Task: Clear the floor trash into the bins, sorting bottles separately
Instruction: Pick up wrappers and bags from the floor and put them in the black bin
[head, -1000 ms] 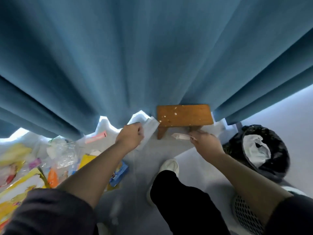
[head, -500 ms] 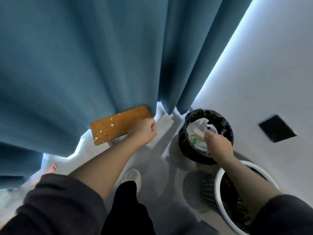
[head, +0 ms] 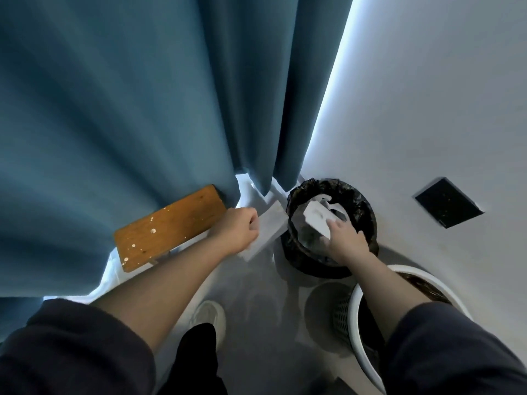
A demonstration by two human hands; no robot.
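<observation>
My left hand (head: 238, 232) is curled into a fist and grips a white folded paper (head: 269, 229) that sticks out toward the bins. My right hand (head: 346, 239) hovers over the black-bagged bin (head: 368, 206) with fingers spread. Its fingertips touch a blurred white piece of trash (head: 316, 219) that tilts down into the bin. White crumpled trash lies inside that bin. A white mesh basket (head: 346, 312) stands nearer to me, under my right forearm; its contents look dark and cannot be made out.
A small wooden stool (head: 168, 226) stands left of my left hand against the blue curtain (head: 142, 109). The white wall (head: 427, 109) with a black plate (head: 447, 202) is behind the bins. My shoe (head: 209, 315) is on the grey floor.
The view swung right from the littered floor to the bins. My right hand carried its white piece over the black bin and spread its fingers. My left hand kept its paper.
</observation>
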